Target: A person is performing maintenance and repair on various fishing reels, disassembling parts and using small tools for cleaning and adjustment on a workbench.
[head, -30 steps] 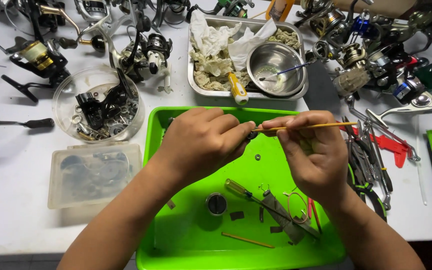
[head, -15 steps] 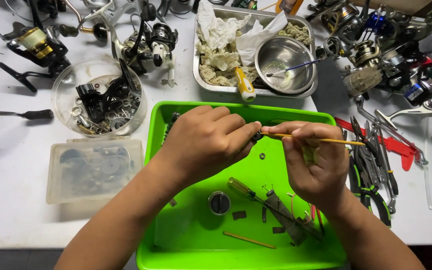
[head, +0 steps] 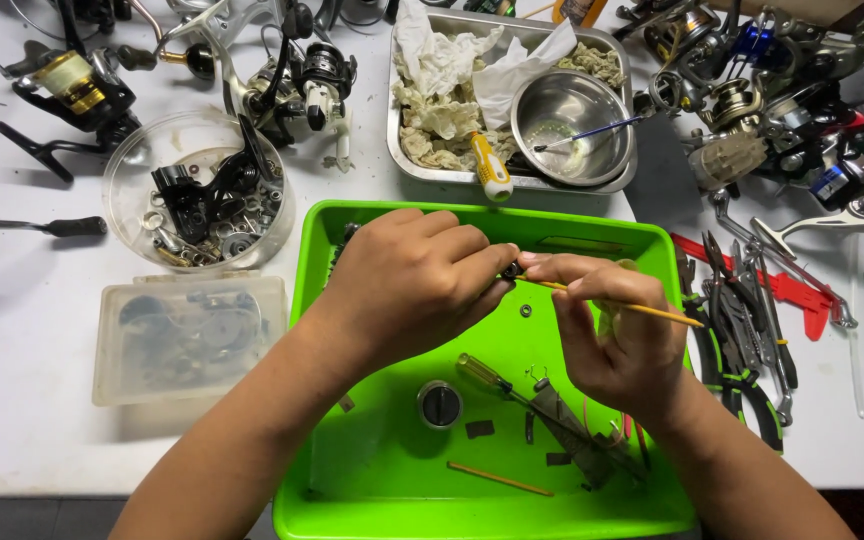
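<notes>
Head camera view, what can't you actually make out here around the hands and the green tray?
- Small dark part in the left hand: mostly hidden by its fingers.
- Tip of the thin yellow stick held by the right hand: covered where the hands meet.
- Green tray: near edge cut off by the frame bottom.
- Lidded clear box: contents blurred by cloudy plastic.

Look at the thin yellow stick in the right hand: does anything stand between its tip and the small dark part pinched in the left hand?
Nothing visible does. The thin yellow stick in the right hand already reaches the small dark part held by the left hand, over the green tray.
</notes>
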